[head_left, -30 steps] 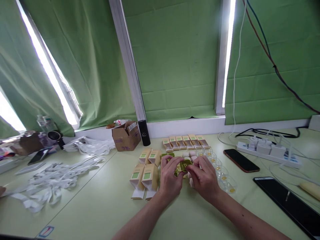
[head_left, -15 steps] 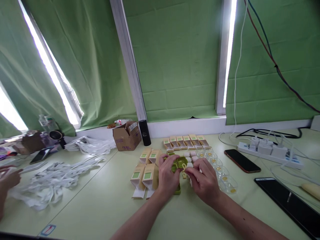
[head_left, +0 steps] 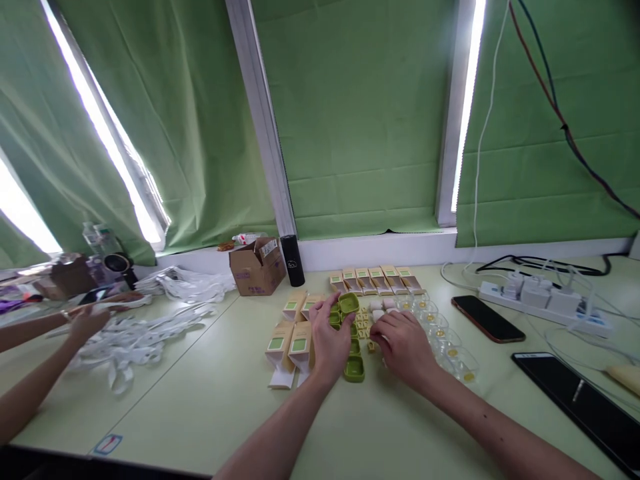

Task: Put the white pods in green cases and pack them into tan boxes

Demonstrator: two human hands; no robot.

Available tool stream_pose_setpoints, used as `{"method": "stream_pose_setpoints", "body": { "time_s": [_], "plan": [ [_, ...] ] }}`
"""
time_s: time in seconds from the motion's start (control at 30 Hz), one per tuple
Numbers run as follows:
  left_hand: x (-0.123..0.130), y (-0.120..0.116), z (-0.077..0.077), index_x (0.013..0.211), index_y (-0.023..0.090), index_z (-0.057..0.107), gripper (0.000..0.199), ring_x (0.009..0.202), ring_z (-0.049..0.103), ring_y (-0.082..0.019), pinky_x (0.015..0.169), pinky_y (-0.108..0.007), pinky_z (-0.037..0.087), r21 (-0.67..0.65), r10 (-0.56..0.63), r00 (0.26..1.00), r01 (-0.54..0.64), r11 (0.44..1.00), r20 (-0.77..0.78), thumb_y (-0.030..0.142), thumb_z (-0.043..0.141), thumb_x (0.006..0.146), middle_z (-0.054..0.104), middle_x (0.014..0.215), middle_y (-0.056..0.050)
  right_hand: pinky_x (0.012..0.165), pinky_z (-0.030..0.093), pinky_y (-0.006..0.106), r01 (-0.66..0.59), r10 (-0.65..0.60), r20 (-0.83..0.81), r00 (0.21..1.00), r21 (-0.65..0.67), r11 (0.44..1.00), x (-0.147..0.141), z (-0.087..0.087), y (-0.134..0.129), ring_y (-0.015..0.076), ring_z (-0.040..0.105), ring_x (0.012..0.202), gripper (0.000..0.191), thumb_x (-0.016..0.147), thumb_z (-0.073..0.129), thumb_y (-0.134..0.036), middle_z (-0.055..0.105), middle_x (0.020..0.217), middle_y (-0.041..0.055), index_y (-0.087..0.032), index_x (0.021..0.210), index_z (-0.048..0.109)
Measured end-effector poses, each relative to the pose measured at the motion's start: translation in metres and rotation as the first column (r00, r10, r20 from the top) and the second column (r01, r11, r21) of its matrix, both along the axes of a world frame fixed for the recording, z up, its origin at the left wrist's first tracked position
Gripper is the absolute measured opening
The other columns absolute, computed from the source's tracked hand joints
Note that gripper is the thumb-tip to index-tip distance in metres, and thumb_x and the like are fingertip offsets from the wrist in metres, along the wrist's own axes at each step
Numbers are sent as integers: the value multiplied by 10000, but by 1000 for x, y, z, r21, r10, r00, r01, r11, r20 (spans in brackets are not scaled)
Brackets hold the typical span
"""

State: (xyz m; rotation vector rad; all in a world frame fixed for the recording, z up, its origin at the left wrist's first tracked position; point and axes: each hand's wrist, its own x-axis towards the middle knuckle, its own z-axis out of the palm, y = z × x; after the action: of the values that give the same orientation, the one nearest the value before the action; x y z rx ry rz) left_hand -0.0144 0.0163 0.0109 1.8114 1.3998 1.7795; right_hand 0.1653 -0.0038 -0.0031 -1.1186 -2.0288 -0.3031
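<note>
My left hand [head_left: 330,340] is closed on a small green square dish [head_left: 349,303], holding it tilted with its hollow side showing. More green dishes [head_left: 355,369] stand in a column on the table beneath and beside that hand. My right hand [head_left: 404,345] is low over the table, thumb and fingertips pinched together beside a small yellow piece [head_left: 371,347]; whether it grips anything is hidden. Several small yellow pieces [head_left: 361,325] lie in rows between my hands. White-pink cylinders [head_left: 388,304] sit behind my right hand, partly covered by it.
Kraft boxes [head_left: 277,347] stand left of my hands, with another row of boxes [head_left: 373,281] behind. Clear domed cups [head_left: 443,333], a phone [head_left: 487,318], a tablet [head_left: 575,400] and a power strip [head_left: 545,307] lie right. At far left, another person's hands [head_left: 90,323] handle white strips [head_left: 145,343].
My right hand has moved from a yellow loop held near the green dish down to the table pieces. My left hand keeps the dish, now turned. The other person's hands have reached farther in.
</note>
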Motion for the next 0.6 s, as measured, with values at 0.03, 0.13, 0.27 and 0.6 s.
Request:
{"method": "stream_pose_setpoints", "body": {
  "time_s": [0.03, 0.13, 0.27, 0.6],
  "plan": [
    [0, -1, 1, 1293, 235, 699, 422, 1163, 609, -266, 1016, -434, 528, -2, -4, 1000, 4, 1000, -4, 192, 734, 875, 656, 1222, -106, 784, 367, 378, 37, -31, 72, 997, -78, 996, -2, 2, 1, 225, 641, 820, 184, 895, 663, -70, 752, 806, 29, -218, 792, 701],
    [1, -3, 2, 1252, 238, 704, 338, 1166, 611, -268, 998, -427, 536, 9, -12, 1000, 13, 1000, -11, 232, 712, 914, 675, 1203, -104, 805, 329, 374, 129, -70, 236, 969, -244, 961, -9, 9, 5, 231, 663, 873, 186, 863, 680, -73, 785, 816, 37, -221, 763, 731],
    [1, -2, 0, 1209, 234, 699, 269, 1161, 633, -269, 1011, -442, 541, 45, -29, 999, 28, 999, 20, 279, 696, 943, 675, 1206, -113, 798, 302, 369, 165, -71, 303, 950, -296, 941, -18, 15, 12, 237, 669, 869, 192, 851, 676, -93, 777, 771, 61, -212, 719, 749],
    [0, 3, -2, 1026, 224, 717, 133, 1027, 653, -249, 934, -421, 556, 63, 17, 1000, -17, 998, 4, 325, 665, 957, 684, 1060, -99, 812, 293, 369, 212, -76, 380, 922, -330, 920, -34, 10, 14, 257, 677, 879, 128, 851, 688, -157, 775, 826, 117, -190, 776, 786]
  ]
}}
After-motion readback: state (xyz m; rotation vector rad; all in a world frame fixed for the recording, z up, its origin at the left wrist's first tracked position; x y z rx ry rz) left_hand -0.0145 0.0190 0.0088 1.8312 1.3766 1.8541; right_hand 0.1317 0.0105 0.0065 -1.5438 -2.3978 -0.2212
